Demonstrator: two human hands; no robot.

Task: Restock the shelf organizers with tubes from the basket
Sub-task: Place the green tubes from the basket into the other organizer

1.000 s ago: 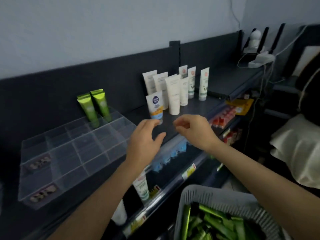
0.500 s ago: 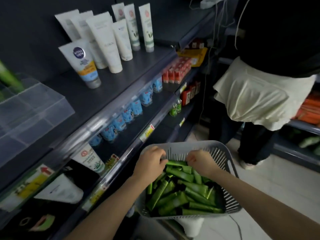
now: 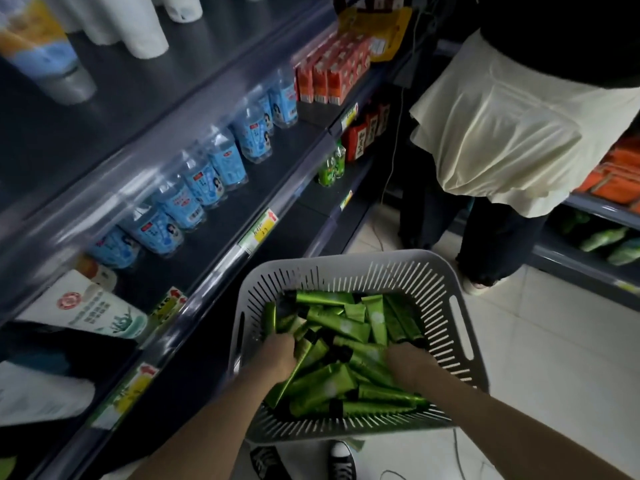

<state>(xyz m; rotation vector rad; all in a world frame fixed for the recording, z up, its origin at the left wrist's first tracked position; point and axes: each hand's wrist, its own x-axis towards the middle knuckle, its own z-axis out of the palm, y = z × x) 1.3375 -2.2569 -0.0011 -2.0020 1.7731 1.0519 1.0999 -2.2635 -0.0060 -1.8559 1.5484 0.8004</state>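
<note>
A grey slotted basket (image 3: 346, 263) sits low in front of me, holding several green tubes (image 3: 343, 323) with black caps in a loose heap. Both my hands are down inside it. My left hand (image 3: 275, 355) is at the heap's left side, fingers curled down around a green tube (image 3: 304, 362) that slants out under the palm. At the right side my right hand (image 3: 408, 367) is blurred, its fingers buried among the tubes, so its hold is unclear. The clear shelf organizer is out of view.
Dark shelves run along the left: white tubes (image 3: 138, 29) on top, blue-labelled bottles (image 3: 207, 174) below, red cartons (image 3: 329, 71) further along. Another person (image 3: 502, 133) stands close at the right, beyond the basket. My shoes (image 3: 341, 459) show on the pale tiled floor.
My view has dropped from the organizer shelf to the basket. Both hands came down from the shelf, reached the basket's far edge, then pushed into the tube heap.
</note>
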